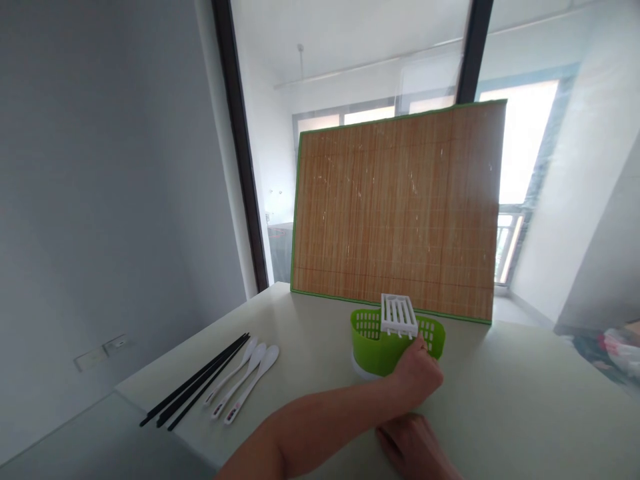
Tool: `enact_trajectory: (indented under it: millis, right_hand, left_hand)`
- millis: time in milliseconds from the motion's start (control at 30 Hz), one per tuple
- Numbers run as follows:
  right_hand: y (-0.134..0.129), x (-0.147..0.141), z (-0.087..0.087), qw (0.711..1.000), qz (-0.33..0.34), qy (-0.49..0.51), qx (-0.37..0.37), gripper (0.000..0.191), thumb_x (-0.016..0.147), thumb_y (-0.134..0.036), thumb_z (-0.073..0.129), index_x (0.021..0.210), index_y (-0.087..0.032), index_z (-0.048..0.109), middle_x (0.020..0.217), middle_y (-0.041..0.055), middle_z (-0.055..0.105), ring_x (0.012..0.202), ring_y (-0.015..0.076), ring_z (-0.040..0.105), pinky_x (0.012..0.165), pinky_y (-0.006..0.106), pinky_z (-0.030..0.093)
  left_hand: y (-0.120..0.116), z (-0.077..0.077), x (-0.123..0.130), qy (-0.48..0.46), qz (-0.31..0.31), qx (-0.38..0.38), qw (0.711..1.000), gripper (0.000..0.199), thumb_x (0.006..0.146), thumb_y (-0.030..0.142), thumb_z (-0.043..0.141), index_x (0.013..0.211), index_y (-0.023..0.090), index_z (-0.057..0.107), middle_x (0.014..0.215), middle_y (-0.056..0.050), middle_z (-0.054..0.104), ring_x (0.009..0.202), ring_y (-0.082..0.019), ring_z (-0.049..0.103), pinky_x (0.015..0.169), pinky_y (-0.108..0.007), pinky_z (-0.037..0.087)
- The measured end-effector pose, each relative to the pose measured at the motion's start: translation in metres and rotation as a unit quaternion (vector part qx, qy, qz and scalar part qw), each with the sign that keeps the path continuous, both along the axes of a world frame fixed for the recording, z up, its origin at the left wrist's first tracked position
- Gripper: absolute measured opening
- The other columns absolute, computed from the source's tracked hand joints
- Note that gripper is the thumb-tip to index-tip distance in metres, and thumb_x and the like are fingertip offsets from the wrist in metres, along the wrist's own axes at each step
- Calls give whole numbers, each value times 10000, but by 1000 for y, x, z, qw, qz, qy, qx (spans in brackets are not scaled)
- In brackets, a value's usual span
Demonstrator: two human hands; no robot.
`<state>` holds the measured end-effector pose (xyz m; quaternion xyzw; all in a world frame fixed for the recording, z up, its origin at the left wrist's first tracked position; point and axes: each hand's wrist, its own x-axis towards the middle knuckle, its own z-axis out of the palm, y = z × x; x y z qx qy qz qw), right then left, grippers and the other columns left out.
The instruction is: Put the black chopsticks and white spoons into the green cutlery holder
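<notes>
The green utensil holder (383, 353) stands upright on the desk (310, 333), its white base (367, 375) at the bottom. Slotted walls show at its left and right ends. A white slotted rack (399, 327) is located at the upper middle of the holder, between these two ends; a row of short pegs projects from the rack's near edge. The left grip (419, 370) reaches in from the lower left and is positioned at the near right side of the holder, covering part of the green wall. The holder body extends mainly to the left of this grip, and the right slotted end is visible just behind it. The fingers of the left grip are curled, with the foremost part at the near right corner of the rack; it cannot be determined whether they pinch the rack, the green rim or neither. The right grip (407, 437) is located below the left wrist, on the near side of the holder, back of the hand upward; its fingertips are hidden, so its state cannot be determined. Three white spoons (256, 358) lie side by side on the desk, well to the left of the holder. Black chopsticks (203, 382) lie just left of the spoons. A green-edged bamboo mat (395, 213) stands behind the holder.
</notes>
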<state>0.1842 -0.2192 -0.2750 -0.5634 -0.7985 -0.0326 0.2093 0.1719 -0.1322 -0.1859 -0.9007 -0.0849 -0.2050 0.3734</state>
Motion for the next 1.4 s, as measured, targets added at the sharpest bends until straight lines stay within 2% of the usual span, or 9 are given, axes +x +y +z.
enact_trajectory:
  millis: [133, 300, 567, 667, 800, 967, 1133, 1267, 1400]
  right_hand:
    - [-1, -1, 2, 1000, 5, -9, -11, 163, 871, -170, 397, 824, -215, 546, 771, -3, 652, 704, 164, 620, 627, 240, 363]
    - [-3, 0, 5, 1000, 10, -23, -11, 138, 878, -172, 403, 830, -224, 522, 748, -17, 636, 687, 150, 612, 613, 231, 347]
    - [-3, 1, 8, 999, 25, -22, 20, 143, 886, -190, 399, 797, -221, 507, 696, -11, 622, 630, 141, 605, 576, 216, 341]
    - [-2, 2, 7, 999, 27, -25, 21, 143, 885, -192, 400, 791, -224, 502, 689, -15, 618, 622, 140, 606, 568, 212, 341]
    - [-1, 2, 6, 999, 29, -22, 23, 144, 876, -189, 401, 786, -226, 506, 674, -11, 618, 608, 139, 608, 558, 209, 344]
    - [1, 2, 3, 999, 20, -33, 29, 147, 866, -190, 400, 792, -228, 522, 666, -5, 626, 599, 149, 617, 549, 213, 354]
    - [1, 1, 5, 998, 8, -54, 1, 155, 856, -178, 406, 800, -229, 540, 688, 3, 638, 607, 156, 624, 549, 213, 378]
    - [1, 0, 7, 998, 4, -66, -5, 151, 858, -176, 410, 799, -229, 538, 694, 6, 641, 612, 159, 627, 557, 213, 393]
    - [2, 0, 6, 997, -1, -71, -6, 132, 854, -178, 428, 795, -236, 531, 693, -2, 640, 608, 153, 625, 552, 203, 394]
  left_hand:
    - [17, -9, -13, 7, -15, -41, 999, 107, 774, 128, 544, 682, 111, 598, 664, -83, 662, 700, -183, 610, 989, -434, 284]
    - [63, 0, -60, 33, 5, -73, 997, 104, 807, 158, 528, 737, 129, 599, 696, -71, 675, 775, -181, 602, 992, -421, 275]
    - [162, 17, -165, 43, 161, -162, 973, 114, 815, 181, 542, 782, 131, 639, 744, -95, 680, 835, -197, 592, 919, -390, 344]
    - [191, 20, -202, 17, 240, -200, 950, 134, 825, 218, 554, 793, 122, 643, 790, -86, 671, 889, -217, 585, 935, -418, 349]
    - [218, 24, -242, -22, 341, -259, 903, 231, 869, 318, 518, 999, 143, 593, 1040, -67, 605, 959, -188, 564, 876, -418, 439]
    - [237, 29, -274, -69, 435, -309, 843, 282, 873, 316, 516, 1108, 163, 543, 1127, -80, 561, 969, -189, 559, 824, -404, 483]
    - [242, 32, -290, -103, 487, -328, 803, 317, 867, 334, 522, 1120, 144, 537, 1126, -67, 556, 971, -207, 561, 819, -404, 485]
    - [242, 33, -294, -123, 504, -334, 787, 312, 870, 321, 520, 1135, 155, 524, 1131, -83, 554, 963, -188, 563, 812, -405, 489]
    - [238, 36, -293, -133, 500, -331, 789, 312, 865, 335, 524, 1111, 143, 543, 1115, -64, 561, 962, -207, 564, 811, -399, 489]
